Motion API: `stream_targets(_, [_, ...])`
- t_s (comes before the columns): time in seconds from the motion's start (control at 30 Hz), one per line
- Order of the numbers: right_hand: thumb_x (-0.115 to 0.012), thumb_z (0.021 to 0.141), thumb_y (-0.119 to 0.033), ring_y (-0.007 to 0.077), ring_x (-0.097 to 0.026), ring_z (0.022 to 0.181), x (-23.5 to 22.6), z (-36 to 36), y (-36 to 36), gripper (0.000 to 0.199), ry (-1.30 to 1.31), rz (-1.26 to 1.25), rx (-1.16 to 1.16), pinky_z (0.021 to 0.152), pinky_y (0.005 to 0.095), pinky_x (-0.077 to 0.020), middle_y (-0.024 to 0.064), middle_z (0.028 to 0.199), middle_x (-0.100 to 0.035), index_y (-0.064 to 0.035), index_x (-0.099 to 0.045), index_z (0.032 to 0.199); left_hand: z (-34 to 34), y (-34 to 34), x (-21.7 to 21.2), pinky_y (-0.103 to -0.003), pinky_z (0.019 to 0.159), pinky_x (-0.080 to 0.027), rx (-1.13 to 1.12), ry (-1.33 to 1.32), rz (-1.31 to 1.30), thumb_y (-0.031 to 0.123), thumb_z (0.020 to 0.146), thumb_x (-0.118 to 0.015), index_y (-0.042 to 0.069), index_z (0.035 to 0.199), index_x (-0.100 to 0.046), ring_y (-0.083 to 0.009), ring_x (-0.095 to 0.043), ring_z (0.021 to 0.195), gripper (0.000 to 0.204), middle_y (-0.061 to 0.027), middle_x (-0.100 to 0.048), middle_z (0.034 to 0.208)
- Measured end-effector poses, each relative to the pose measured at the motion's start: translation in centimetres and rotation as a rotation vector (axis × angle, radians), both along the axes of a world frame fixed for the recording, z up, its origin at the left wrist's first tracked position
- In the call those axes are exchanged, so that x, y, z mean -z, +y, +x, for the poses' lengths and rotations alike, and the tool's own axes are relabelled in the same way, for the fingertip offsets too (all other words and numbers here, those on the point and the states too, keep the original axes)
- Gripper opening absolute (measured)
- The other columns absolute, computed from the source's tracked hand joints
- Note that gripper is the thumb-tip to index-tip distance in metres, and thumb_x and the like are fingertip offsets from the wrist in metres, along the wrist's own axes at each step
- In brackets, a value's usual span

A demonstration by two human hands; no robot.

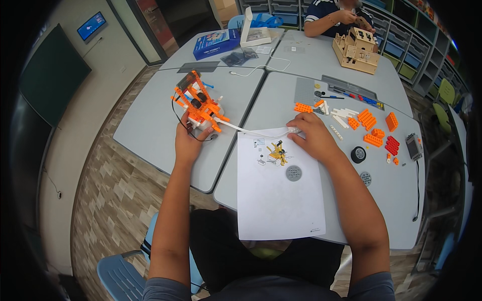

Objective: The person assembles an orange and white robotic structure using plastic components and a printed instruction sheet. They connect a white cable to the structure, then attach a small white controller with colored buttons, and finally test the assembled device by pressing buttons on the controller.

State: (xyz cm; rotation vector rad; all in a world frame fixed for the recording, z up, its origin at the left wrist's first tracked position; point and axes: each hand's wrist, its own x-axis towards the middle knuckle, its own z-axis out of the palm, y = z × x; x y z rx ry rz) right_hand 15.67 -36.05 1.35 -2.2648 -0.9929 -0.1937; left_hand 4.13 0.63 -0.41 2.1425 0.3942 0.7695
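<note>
My left hand grips the underside of an orange brick-built model with white and black parts, raised over the left table. A white cable runs from the model across to my right hand. My right fingers are closed on the cable's white plug, above the top of a printed sheet. The sheet shows a yellow model in a drawing. On it lies a round grey disc. A thin black wire loops down the model's left side, past my left hand.
Loose orange bricks, white beams, a black tyre and a grey device lie to the right. A blue box stands at the far left. Across the table, a person sits behind a wooden model.
</note>
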Motion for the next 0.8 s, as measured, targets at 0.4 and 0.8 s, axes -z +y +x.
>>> stream_targets(0.4, [-0.08,0.084,-0.014,0.0319,-0.062,0.112,1.4,0.9,-0.4,0.03,-0.074,0.124,-0.067,0.098,0.0421,-0.0506,0.0118,0.111,-0.066,-0.0085,-0.074,0.113,0.5,1.1,1.2,-0.041,0.111,-0.047,0.052,-0.054,0.006,0.024,0.077,-0.094,0.0,0.158,-0.038,-0.0303,-0.058,0.128,0.101,-0.0189,-0.056,0.141])
stream_targets(0.8, [-0.077,0.085,-0.015,0.0296,-0.059,0.108,-0.2,-2.0,0.0,0.023,-0.134,0.228,-0.034,0.098,0.0413,-0.0493,0.0082,0.112,-0.062,-0.0084,-0.068,0.106,-6.5,1.0,2.6,-0.04,0.113,-0.043,-0.3,-0.314,0.106,-0.003,0.094,-0.048,0.009,0.16,-0.037,-0.0277,-0.05,0.134,0.067,-0.0173,-0.047,0.15])
